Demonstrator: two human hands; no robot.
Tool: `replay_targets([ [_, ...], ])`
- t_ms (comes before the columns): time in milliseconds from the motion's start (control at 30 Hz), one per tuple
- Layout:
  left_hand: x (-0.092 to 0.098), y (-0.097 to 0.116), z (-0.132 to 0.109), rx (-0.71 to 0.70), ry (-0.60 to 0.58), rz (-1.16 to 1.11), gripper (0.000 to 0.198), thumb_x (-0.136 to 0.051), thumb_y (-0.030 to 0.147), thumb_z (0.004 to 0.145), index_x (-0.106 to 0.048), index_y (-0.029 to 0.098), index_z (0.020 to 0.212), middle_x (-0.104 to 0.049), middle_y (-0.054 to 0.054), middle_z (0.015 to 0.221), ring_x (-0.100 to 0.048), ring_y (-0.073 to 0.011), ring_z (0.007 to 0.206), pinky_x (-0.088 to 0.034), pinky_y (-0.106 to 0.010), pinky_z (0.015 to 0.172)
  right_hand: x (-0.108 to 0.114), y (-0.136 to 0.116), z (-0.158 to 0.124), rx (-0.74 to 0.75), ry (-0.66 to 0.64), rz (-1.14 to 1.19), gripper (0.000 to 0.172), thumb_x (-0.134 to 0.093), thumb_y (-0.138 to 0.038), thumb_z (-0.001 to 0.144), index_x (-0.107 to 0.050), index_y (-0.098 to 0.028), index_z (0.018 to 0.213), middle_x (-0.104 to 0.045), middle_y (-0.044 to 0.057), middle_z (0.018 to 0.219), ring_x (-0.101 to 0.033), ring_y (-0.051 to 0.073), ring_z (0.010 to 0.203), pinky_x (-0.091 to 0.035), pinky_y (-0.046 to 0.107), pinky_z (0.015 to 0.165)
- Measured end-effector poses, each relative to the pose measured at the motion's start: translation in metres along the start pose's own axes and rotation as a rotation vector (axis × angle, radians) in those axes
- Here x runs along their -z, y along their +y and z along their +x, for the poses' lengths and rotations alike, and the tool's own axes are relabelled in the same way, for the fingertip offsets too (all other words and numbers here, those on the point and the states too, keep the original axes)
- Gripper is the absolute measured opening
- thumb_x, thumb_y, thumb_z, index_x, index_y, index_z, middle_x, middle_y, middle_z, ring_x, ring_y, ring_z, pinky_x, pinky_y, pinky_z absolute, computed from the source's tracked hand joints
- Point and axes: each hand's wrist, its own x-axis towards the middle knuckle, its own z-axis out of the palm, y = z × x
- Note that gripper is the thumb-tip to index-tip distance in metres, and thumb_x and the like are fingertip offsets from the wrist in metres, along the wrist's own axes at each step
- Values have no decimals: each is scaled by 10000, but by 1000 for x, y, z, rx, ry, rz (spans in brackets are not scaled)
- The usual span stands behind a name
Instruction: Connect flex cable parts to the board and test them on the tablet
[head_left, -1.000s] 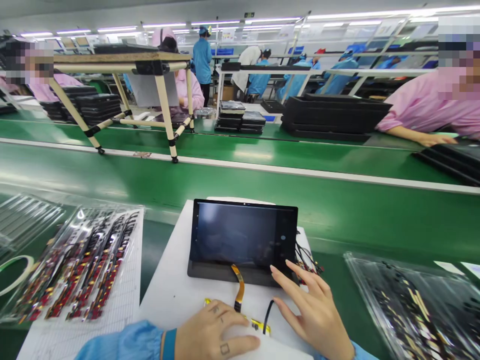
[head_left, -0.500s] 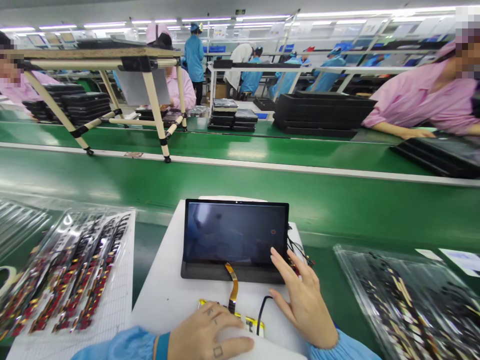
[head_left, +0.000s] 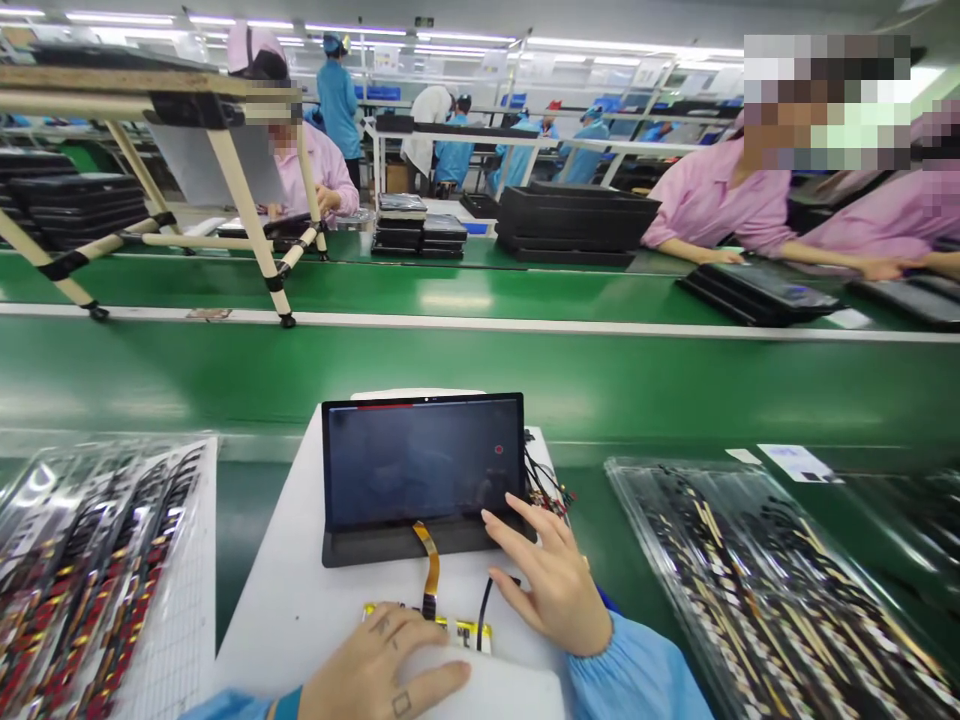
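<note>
A tablet-like display (head_left: 424, 465) leans back on a dark stand (head_left: 360, 548) on a white board (head_left: 277, 590). Its dark screen shows a small red circle and a thin red line at the top. From its lower edge an orange flex cable (head_left: 431, 565) runs down to yellow-edged parts (head_left: 459, 632). My left hand (head_left: 394, 665) lies with fingers apart on a white block (head_left: 487, 688) over these parts. My right hand (head_left: 551, 580), fingers spread, is at the screen's lower right corner; whether the fingertips touch it I cannot tell. A black cable (head_left: 484, 612) stands beside its thumb.
Clear trays of strip-like electronic parts lie at left (head_left: 97, 600) and right (head_left: 757, 590). Thin wires (head_left: 551, 490) bunch beside the display. Beyond runs a green conveyor (head_left: 600, 385) with black stacked trays (head_left: 574, 225) and a pipe-frame rack (head_left: 240, 200). Co-workers in pink sit across it.
The view has turned right, so everything sits further left. My right hand has shifted slightly down along the screen's right corner. A red line now shows at the top of the screen.
</note>
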Motion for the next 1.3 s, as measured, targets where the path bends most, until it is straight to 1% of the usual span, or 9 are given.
replay_targets([
  [167, -2, -1, -3, -14, -21, 18, 309, -263, 178, 970, -520, 197, 1139, -634, -60, 928, -593, -147, 834, -466, -280, 745, 0, -2, 2, 13, -47, -6, 263, -420, -240, 875, -558, -105, 1054, -638, 50, 1046, -446, 256, 1157, -396, 384, 880],
  [333, -1, -2, -5, -7, -52, 17, 248, -390, 186, 940, -514, 207, 1154, -635, -57, 940, -590, -148, 854, -470, -275, 771, 2, -2, 9, -16, -54, -134, 385, -341, -319, 907, -481, -84, 1178, -555, 119, 1193, -209, 246, 1324, -397, 383, 879],
  [400, 0, -2, -4, 3, -47, -4, 231, -406, 213, 938, -525, 196, 1135, -641, -56, 938, -594, -148, 853, -473, -265, 770, 4, -2, 10, -45, -31, -149, 409, -326, -330, 907, -440, -82, 1213, -545, 134, 1203, -160, 247, 1339, -395, 398, 874],
  [500, 0, -2, -4, 19, -45, -28, 222, -439, 239, 928, -530, 193, 1125, -644, -54, 938, -594, -144, 855, -475, -257, 775, 5, -1, 7, -40, 12, -103, 368, -346, -272, 895, -437, -68, 1188, -597, 128, 1118, -214, 233, 1322, -381, 395, 894],
  [667, -2, -2, -6, -9, -67, 10, 276, -505, 195, 894, -507, 203, 1170, -631, -60, 963, -587, -153, 874, -468, -280, 792, 5, -1, 2, 11, 60, -30, 221, -432, -165, 844, -529, -81, 1024, -650, 96, 987, -348, 235, 1248, -375, 374, 891],
  [867, -2, -2, -3, -9, -27, 33, 232, -550, 212, 877, -536, 199, 1108, -634, -39, 925, -586, -137, 841, -462, -250, 769, 1, -1, 5, 41, -29, -38, 234, -428, -222, 861, -559, -97, 1008, -632, 59, 1061, -413, 265, 1193, -379, 385, 880],
  [1000, -1, 0, -1, 23, -2, 17, 208, -530, 225, 890, -539, 190, 1094, -637, -39, 917, -584, -137, 845, -454, -242, 782, 3, -2, 8, 23, 82, -13, 221, -408, -183, 859, -564, -119, 1001, -653, 68, 990, -435, 239, 1186, -396, 368, 874],
  [1167, 1, 0, 0, 26, -6, -2, 232, -444, 195, 920, -482, 203, 1149, -634, -51, 939, -589, -145, 856, -446, -261, 786, 5, 2, 9, -56, 210, 112, 225, -460, -99, 801, -575, -155, 986, -669, 58, 897, -565, 199, 995, -457, 335, 789],
  [1300, 0, -4, 1, 30, -48, -19, 246, -459, 246, 910, -428, 202, 1151, -633, -71, 991, -595, -160, 881, -444, -276, 787, 10, 3, 13, -116, 172, 257, 213, -429, -93, 823, -585, -197, 923, -662, 20, 814, -606, 159, 806, -501, 298, 694],
])
